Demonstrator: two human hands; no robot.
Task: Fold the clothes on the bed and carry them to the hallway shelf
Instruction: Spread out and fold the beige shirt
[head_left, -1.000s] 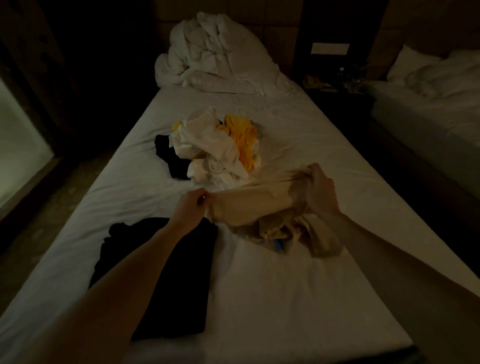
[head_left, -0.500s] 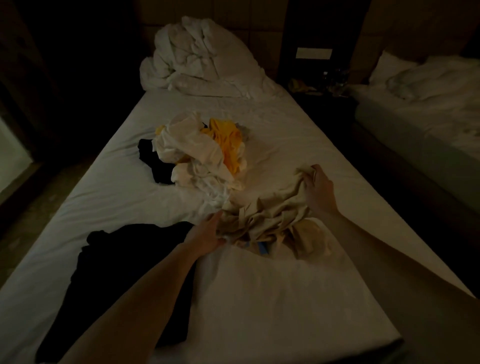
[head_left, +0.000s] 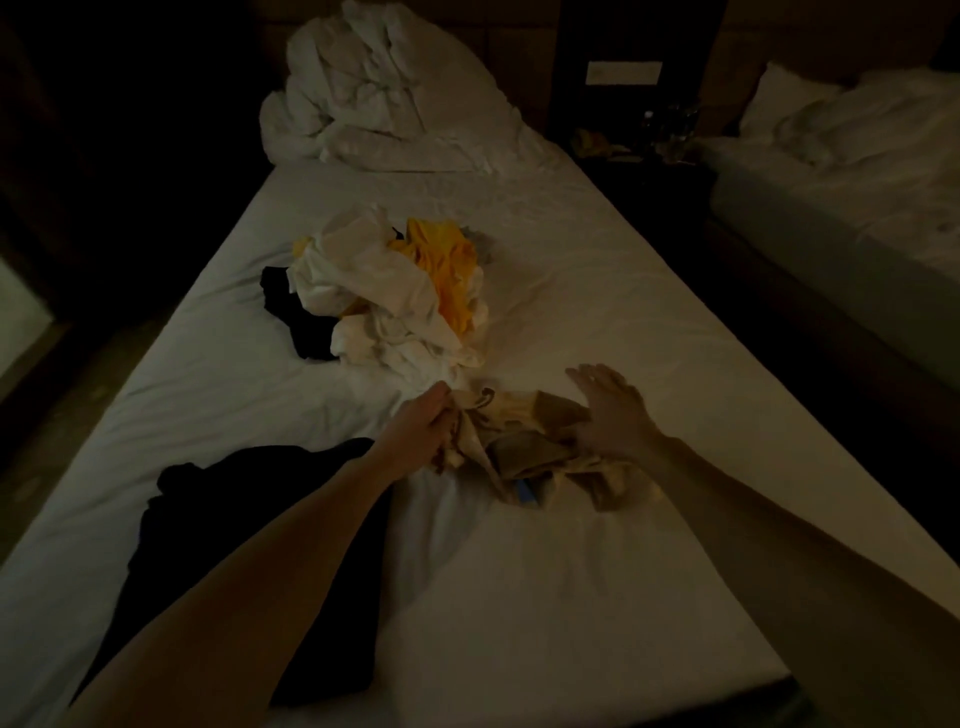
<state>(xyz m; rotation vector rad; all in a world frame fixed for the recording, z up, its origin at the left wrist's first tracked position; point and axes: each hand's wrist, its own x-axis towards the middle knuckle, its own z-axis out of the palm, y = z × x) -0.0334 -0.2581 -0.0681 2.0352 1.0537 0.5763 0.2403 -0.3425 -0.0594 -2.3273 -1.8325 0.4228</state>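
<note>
A crumpled beige garment (head_left: 524, 447) lies on the white bed (head_left: 597, 597) in front of me. My left hand (head_left: 421, 431) grips its left edge. My right hand (head_left: 610, 410) hovers over its right side with the fingers spread and holds nothing. A black garment (head_left: 244, 561) lies flat at the near left, partly under my left forearm. Farther up the bed sits a heap of white and yellow clothes (head_left: 395, 296) with a black piece (head_left: 296, 317) at its left.
A bunched white duvet (head_left: 384, 88) fills the head of the bed. A dark nightstand (head_left: 639, 150) with small items stands to the right, and a second bed (head_left: 841, 171) lies beyond it. Dark floor runs along the left side.
The beige garment, held stretched between both hands, has dropped onto the bed in a crumple. My right hand has let go of it and opened. My left hand still holds its edge.
</note>
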